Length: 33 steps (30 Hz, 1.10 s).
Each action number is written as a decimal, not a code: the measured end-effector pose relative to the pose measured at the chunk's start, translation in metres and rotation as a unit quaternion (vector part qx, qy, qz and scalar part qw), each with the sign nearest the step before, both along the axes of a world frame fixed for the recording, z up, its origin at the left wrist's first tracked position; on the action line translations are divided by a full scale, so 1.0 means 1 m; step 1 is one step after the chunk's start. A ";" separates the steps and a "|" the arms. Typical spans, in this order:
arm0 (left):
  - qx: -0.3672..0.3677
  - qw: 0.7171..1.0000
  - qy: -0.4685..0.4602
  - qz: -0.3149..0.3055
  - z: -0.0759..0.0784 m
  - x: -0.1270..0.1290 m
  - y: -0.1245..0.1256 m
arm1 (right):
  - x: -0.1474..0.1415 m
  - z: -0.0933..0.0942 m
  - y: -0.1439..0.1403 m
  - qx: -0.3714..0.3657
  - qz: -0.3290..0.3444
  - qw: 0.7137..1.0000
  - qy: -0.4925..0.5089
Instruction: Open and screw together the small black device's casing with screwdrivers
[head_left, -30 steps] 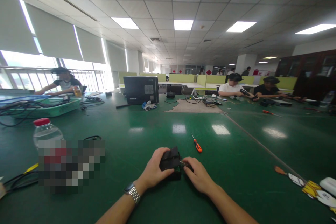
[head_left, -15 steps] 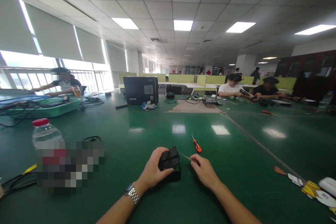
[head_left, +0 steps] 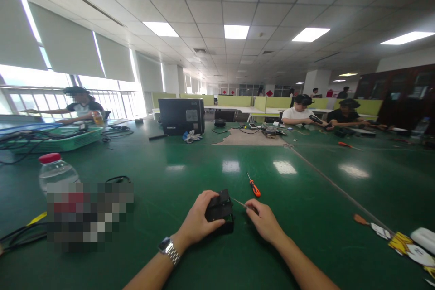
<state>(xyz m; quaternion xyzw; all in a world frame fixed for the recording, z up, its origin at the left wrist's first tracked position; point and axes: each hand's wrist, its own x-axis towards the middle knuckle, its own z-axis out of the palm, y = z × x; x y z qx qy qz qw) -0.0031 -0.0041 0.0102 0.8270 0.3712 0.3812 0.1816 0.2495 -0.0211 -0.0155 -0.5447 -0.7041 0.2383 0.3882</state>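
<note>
Big green table (head_left: 217, 154) spreads under everything. Black computer case (head_left: 181, 116) stands far across table. Water bottle (head_left: 54, 173) with red cap sits at table's near left. Small black box (head_left: 220, 210) rests on table's near middle. Left hand (head_left: 199, 219) wraps around box, fingers curled tight. Right hand (head_left: 263, 222) just right of box, fingers pinched on thin metal tool (head_left: 239, 203), tip touching box. Orange screwdriver (head_left: 253, 186) lies on table just behind.

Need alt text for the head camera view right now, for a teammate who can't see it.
On a green table, the left hand grips a small black box while the right hand holds a thin metal tool against its side. An orange-handled screwdriver lies just beyond; other people sit working at the far end.
</note>
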 end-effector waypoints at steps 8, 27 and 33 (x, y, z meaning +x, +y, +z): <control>0.002 1.000 0.009 -0.003 -0.002 -0.001 0.003 | 0.001 -0.001 0.000 -0.001 0.001 1.000 -0.002; -0.003 1.000 -0.003 -0.005 -0.001 0.000 0.001 | 0.001 -0.001 0.001 -0.010 -0.002 1.000 0.008; 0.013 1.000 -0.025 0.003 -0.002 -0.001 0.001 | 0.001 0.001 0.000 -0.009 -0.003 1.000 0.014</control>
